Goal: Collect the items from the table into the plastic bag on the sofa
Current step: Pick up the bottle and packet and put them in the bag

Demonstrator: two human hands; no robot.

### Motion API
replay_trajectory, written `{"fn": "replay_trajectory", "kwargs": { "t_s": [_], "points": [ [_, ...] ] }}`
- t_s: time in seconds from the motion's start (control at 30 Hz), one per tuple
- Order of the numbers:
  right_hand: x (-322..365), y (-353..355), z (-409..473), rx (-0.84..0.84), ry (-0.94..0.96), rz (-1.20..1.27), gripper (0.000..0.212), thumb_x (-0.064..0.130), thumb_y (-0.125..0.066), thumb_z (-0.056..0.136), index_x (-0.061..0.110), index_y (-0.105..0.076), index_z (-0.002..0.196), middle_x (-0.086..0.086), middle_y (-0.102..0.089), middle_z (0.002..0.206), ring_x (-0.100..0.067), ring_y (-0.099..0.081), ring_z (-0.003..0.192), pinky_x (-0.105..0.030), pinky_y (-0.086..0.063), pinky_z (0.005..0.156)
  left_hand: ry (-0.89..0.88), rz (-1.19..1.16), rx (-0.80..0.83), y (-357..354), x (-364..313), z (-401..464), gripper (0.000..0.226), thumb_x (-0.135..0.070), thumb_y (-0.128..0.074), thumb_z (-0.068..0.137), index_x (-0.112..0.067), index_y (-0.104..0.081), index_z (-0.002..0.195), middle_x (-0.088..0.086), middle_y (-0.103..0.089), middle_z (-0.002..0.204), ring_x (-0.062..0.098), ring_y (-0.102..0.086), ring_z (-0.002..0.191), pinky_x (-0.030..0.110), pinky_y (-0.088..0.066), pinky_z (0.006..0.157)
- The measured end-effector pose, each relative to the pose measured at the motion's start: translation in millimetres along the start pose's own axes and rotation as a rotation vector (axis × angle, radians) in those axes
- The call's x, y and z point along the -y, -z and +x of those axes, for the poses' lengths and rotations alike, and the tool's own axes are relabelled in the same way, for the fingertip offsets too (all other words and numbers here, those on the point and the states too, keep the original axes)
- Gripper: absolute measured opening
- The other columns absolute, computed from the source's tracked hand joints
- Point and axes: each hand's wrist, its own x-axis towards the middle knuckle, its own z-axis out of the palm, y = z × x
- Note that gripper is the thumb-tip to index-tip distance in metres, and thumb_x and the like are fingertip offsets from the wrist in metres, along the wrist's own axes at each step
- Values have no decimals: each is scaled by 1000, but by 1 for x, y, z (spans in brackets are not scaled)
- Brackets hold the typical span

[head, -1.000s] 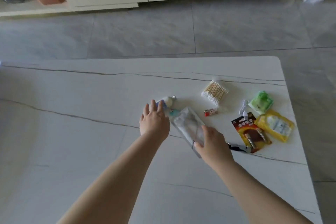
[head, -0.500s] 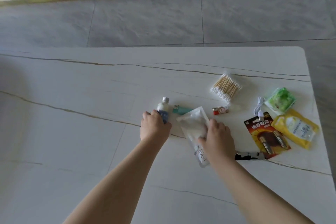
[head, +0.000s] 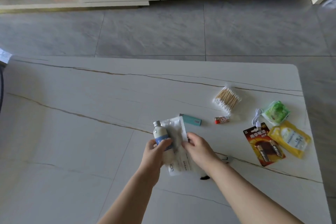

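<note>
My left hand has its fingers curled around a small white bottle, gripping it low on the blue label so the silver cap points away from me. Pressed against the bottle's right side is a clear packet, which my right hand pinches along its right edge between thumb and fingertips; the packet's lower end hangs down between my two wrists. Both things are lifted above the white table, near its middle. Just beyond the packet, a teal lighter lies flat on the table. Farther right sits a small red lighter, and behind it a bundle of cotton swabs. Toward the right edge are a white cable, a green packet, a red card of batteries and a yellow pouch, the last two touching. Something dark and small peeks out under my right forearm; I cannot tell what it is.
</note>
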Motion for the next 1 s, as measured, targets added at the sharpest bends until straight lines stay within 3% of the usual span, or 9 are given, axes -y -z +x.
{"fn": "replay_trajectory", "kwargs": {
  "t_s": [0.1, 0.23, 0.3, 0.37, 0.47, 0.57, 0.77, 0.87, 1.0],
  "points": [
    [8, -1, 13, -201, 161, -412, 21, 8, -46, 89, 9, -63, 100, -8, -61, 104, -24, -52, 102, -31, -41, 85, -41, 90, -74, 10, 5, 6, 35, -13, -65, 86, -9, -49, 117, 8, -62, 92, 20, -60, 78, 30, -50, 66],
    [10, 8, 40, -251, 239, -945, 59, 8, -39, 94, 18, -18, 149, -7, -12, 159, -29, -11, 146, -40, -25, 114, -43, 130, -113, 27, 16, 13, 35, -17, -66, 86, -14, -49, 117, 7, -62, 97, 20, -61, 83, 29, -50, 66],
    [6, 5, 48, -205, 211, -1127, 66, 5, -37, 94, 23, -7, 150, -7, -5, 160, -31, -4, 146, -44, -25, 112, -30, 132, -119, 35, 23, 15, 36, -17, -66, 86, -14, -50, 117, 8, -63, 99, 20, -61, 84, 29, -51, 66],
    [-4, -1, 48, -253, 271, -1235, 66, 1, -49, 86, 20, -26, 145, -13, -29, 150, -34, -29, 137, -45, -38, 100, -15, 124, -132, 40, 31, 15, 36, -17, -66, 86, -14, -49, 117, 6, -62, 96, 19, -60, 82, 28, -50, 66],
    [-22, -8, 34, -324, 356, -1341, 48, 3, -81, 45, 14, -65, 89, -9, -62, 79, -30, -61, 69, -31, -46, 51, 4, 114, -147, 42, 39, 12, 38, -18, -66, 87, -13, -48, 119, 7, -62, 98, 20, -60, 82, 28, -48, 63],
    [-34, 6, 22, -345, 363, -1329, 39, 3, -82, 41, 12, -60, 72, -8, -55, 63, -26, -55, 48, -27, -38, 41, 14, 111, -151, 39, 43, 6, 36, -17, -66, 87, -14, -48, 118, 7, -61, 97, 20, -60, 82, 28, -47, 63],
    [-23, 78, 18, -465, 222, -1359, 50, 4, -51, 86, 15, -38, 133, -8, -40, 136, -27, -50, 113, -32, -45, 69, 19, 102, -114, 27, 45, 0, 37, -17, -66, 87, -10, -50, 120, 12, -63, 104, 24, -62, 85, 30, -49, 64],
    [-23, 80, 18, -359, 147, -1421, 60, 4, -45, 90, 11, -20, 144, -10, -43, 137, -26, -41, 125, -32, -45, 90, 28, 114, -94, 20, 50, -2, 38, -19, -66, 86, -11, -50, 120, 13, -64, 105, 25, -62, 86, 32, -51, 69],
    [-42, 65, 7, -333, 87, -1414, 34, 1, -42, 93, 2, -41, 127, -15, -48, 127, -27, -47, 118, -30, -48, 87, 49, 109, -104, 17, 59, -13, 35, -16, -66, 86, -11, -50, 117, 11, -63, 101, 23, -61, 83, 33, -50, 70]
  ]
}}
